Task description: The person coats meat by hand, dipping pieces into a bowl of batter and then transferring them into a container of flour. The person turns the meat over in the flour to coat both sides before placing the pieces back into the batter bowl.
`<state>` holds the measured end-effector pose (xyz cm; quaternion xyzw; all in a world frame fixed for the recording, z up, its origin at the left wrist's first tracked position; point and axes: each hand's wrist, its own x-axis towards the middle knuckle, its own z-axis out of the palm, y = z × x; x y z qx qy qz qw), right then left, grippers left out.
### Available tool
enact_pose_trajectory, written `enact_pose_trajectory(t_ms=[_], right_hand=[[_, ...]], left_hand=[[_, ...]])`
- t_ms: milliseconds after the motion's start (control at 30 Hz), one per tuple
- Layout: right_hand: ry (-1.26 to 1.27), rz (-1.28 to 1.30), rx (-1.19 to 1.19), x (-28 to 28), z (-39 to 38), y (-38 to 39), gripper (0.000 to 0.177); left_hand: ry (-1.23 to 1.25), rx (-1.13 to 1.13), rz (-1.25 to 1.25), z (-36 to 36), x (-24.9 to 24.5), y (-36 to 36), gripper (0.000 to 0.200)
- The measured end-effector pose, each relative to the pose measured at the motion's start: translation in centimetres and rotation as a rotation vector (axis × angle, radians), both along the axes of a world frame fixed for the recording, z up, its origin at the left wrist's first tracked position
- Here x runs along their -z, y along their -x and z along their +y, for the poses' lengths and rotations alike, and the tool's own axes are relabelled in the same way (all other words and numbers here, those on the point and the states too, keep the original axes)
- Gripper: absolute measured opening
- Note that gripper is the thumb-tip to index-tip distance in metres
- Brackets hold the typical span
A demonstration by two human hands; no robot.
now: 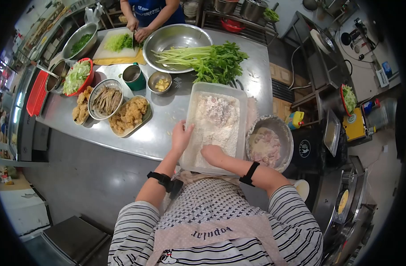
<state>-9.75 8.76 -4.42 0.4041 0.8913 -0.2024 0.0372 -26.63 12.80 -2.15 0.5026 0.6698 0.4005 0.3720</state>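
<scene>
A white rectangular plastic tub (190,111) of flour (227,135) is in front of me at the table's edge. Several floured pieces (218,110) lie heaped at its far end. My left hand (181,136) grips the tub's left rim. Down in the near part of the flour is my right hand (213,155), its fingers curled; whatever they hold is hidden. To the right of the tub stands a metal bowl (290,150) of raw pale-pink meat (266,146), with flour on its rim.
Celery (225,57) lies across a large steel bowl (163,39) beyond the tub. Plates of fried food (131,114), a bowl of brown strips (106,99) and a green cup (134,77) stand left. Across the table, a person's hands (143,33) cut greens on a board (107,52).
</scene>
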Motion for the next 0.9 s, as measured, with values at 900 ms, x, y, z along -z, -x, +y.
enact_pose_trajectory(t_ms=[900], right_hand=[[-0.083, 0.079, 0.764, 1.5, -0.1, -24.0, 0.036]], left_hand=[[0.064, 0.052, -0.03, 0.2, 0.6, 0.1, 0.043]])
